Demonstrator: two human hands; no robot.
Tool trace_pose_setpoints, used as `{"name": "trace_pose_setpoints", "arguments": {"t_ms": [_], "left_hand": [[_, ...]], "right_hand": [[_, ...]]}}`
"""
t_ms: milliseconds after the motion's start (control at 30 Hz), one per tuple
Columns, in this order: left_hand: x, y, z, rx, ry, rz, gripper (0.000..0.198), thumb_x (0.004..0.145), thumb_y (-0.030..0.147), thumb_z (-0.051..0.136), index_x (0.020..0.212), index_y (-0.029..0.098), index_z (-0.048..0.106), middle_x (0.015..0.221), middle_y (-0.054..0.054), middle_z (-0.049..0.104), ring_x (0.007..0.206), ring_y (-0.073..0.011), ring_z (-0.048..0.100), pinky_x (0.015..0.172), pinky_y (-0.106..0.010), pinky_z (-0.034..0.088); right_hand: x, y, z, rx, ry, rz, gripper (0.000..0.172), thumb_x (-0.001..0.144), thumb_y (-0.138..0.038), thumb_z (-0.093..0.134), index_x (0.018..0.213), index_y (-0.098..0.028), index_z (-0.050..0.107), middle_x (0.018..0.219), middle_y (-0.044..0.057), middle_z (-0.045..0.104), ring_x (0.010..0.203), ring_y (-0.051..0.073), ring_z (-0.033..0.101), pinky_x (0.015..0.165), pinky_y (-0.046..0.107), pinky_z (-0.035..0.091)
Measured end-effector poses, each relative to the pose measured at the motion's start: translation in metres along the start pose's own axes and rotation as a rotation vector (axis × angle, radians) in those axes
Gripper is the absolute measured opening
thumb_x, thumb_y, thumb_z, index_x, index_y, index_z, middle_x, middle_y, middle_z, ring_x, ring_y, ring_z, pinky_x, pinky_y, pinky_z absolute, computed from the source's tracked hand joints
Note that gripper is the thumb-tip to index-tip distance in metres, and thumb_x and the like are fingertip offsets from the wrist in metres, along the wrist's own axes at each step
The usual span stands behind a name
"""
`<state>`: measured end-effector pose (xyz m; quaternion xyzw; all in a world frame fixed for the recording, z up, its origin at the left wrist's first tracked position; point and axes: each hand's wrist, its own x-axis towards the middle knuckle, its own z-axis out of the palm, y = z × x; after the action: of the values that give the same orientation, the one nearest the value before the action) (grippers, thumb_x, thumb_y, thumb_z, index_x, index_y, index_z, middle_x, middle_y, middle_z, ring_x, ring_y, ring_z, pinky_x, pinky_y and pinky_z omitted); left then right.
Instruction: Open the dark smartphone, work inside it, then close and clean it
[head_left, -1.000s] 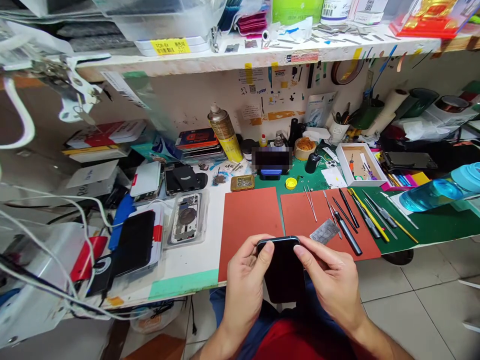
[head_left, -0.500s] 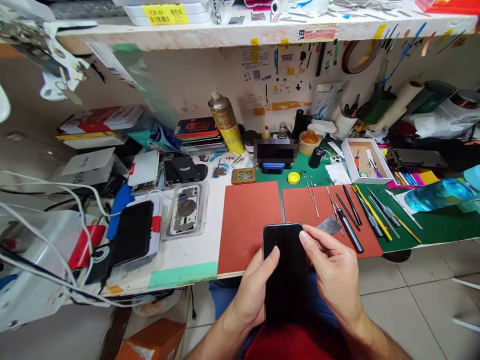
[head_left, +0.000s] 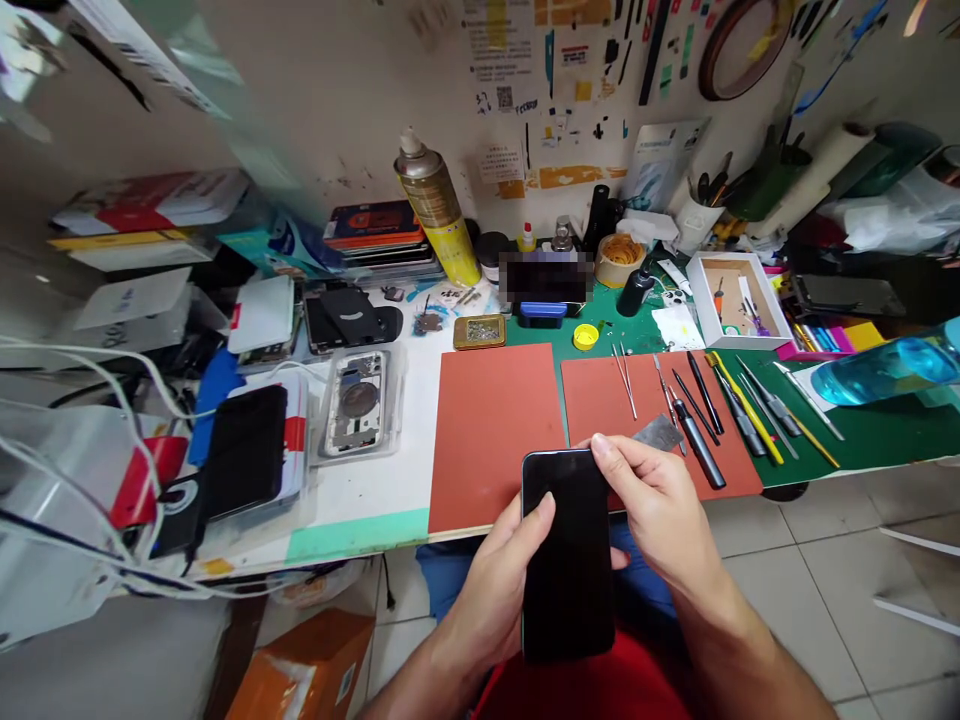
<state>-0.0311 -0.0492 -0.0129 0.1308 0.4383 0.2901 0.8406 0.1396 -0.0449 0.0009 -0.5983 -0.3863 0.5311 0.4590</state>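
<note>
A black smartphone (head_left: 568, 555) lies in the person's two hands, its long axis running almost straight away from the body toward the back wall, with only a faint lean. Its top edge points at the gap between two red-orange mats, and its dark glass face is turned up to the camera. The lower end hangs over the person's lap, above a red shirt (head_left: 577, 690), while the upper end overlaps the front edge of the surface (head_left: 360, 535) in view.

The left hand (head_left: 487, 600) has a closed grip around the phone's lower left side, with the thumb (head_left: 544, 510) laid flat on the glass and the other fingers hidden beneath. The right hand (head_left: 656, 515) grips the upper right corner, one fingertip (head_left: 602, 447) pressing at the top edge and another finger (head_left: 619, 558) showing past the right side.

Just beyond the phone's top right corner lies a thin steel plate (head_left: 660, 433), and a black-handled screwdriver (head_left: 699, 455) sits just to the right of that plate. Pointed tweezers (head_left: 626, 380) lie farther ahead on the right-hand mat (head_left: 592, 400). The left-hand mat (head_left: 487, 430) is beside the phone, and well to the left a clear tray (head_left: 358, 403) holds a stripped phone housing.
</note>
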Motion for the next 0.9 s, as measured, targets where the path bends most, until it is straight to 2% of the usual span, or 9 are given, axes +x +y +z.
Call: {"name": "trace_pose_setpoints", "arguments": {"t_ms": [100,267,367,467,567,667,767,833,900], "left_hand": [[-0.002,0.003,0.003,-0.043,-0.033,-0.033,0.067,0.092,0.055,0.085,0.147,0.022,0.064,0.105,-0.014,0.086,0.083,-0.0351,0.087,0.062,-0.035,0.067],[0.0,0.005,0.003,-0.074,-0.049,-0.046,0.06,0.091,0.053,0.087,0.139,0.023,0.066,0.108,-0.014,0.086,0.084,-0.0359,0.087,0.064,-0.034,0.068],[0.002,0.007,0.002,-0.094,-0.054,-0.045,0.056,0.089,0.053,0.089,0.132,0.023,0.069,0.104,-0.012,0.086,0.083,-0.0365,0.087,0.064,-0.034,0.068],[0.005,0.009,-0.002,-0.102,-0.069,-0.045,0.055,0.088,0.054,0.089,0.129,0.023,0.071,0.103,-0.011,0.087,0.082,-0.0384,0.087,0.062,-0.036,0.069],[0.009,0.008,-0.008,-0.119,-0.107,-0.052,0.052,0.089,0.056,0.087,0.125,0.021,0.072,0.107,-0.013,0.087,0.081,-0.0387,0.086,0.064,-0.039,0.07],[0.013,0.006,-0.014,-0.135,-0.159,-0.052,0.045,0.095,0.054,0.081,0.125,0.021,0.073,0.112,-0.014,0.087,0.084,-0.0392,0.087,0.068,-0.042,0.071],[0.015,0.003,-0.018,-0.15,-0.171,-0.04,0.04,0.097,0.052,0.079,0.124,0.023,0.074,0.103,-0.012,0.087,0.078,-0.0371,0.086,0.065,-0.041,0.07],[0.015,0.003,-0.02,-0.148,-0.142,-0.043,0.041,0.094,0.053,0.082,0.121,0.022,0.075,0.092,-0.009,0.086,0.072,-0.0358,0.085,0.062,-0.039,0.069],[0.016,0.003,-0.023,-0.128,-0.123,-0.059,0.046,0.09,0.054,0.086,0.119,0.019,0.076,0.089,-0.01,0.086,0.073,-0.037,0.085,0.062,-0.039,0.069]], "right_hand": [[0.001,0.004,-0.003,0.032,-0.01,-0.012,0.052,0.109,-0.062,0.059,0.098,-0.019,0.085,0.072,0.002,0.069,0.066,0.017,0.061,0.059,0.027,0.052],[0.002,0.009,-0.004,0.048,-0.01,-0.024,0.047,0.11,-0.059,0.06,0.109,-0.021,0.086,0.077,0.002,0.074,0.073,0.019,0.069,0.071,0.029,0.059],[0.001,0.013,-0.006,0.122,-0.049,-0.011,0.04,0.106,-0.055,0.069,0.122,-0.023,0.085,0.096,0.005,0.083,0.083,0.021,0.076,0.077,0.031,0.064],[0.0,0.016,-0.008,0.211,-0.113,-0.007,0.036,0.106,-0.05,0.07,0.129,-0.025,0.084,0.11,0.006,0.086,0.089,0.021,0.079,0.083,0.033,0.066],[-0.004,0.019,-0.008,0.296,-0.129,0.003,0.037,0.106,-0.048,0.072,0.135,-0.027,0.081,0.115,0.006,0.086,0.097,0.022,0.081,0.092,0.036,0.067],[-0.008,0.018,-0.005,0.356,-0.153,0.02,0.045,0.101,-0.041,0.08,0.143,-0.026,0.076,0.119,0.007,0.085,0.105,0.023,0.081,0.098,0.037,0.067],[-0.011,0.015,-0.004,0.349,-0.176,0.019,0.041,0.102,-0.04,0.078,0.14,-0.026,0.078,0.108,0.005,0.085,0.095,0.022,0.081,0.092,0.037,0.068],[-0.01,0.014,-0.005,0.311,-0.158,0.003,0.036,0.102,-0.044,0.078,0.133,-0.026,0.082,0.095,0.003,0.084,0.085,0.021,0.08,0.085,0.037,0.07],[-0.008,0.013,-0.007,0.257,-0.124,-0.011,0.036,0.101,-0.048,0.078,0.127,-0.024,0.085,0.085,0.003,0.082,0.081,0.022,0.079,0.077,0.035,0.07]]}}
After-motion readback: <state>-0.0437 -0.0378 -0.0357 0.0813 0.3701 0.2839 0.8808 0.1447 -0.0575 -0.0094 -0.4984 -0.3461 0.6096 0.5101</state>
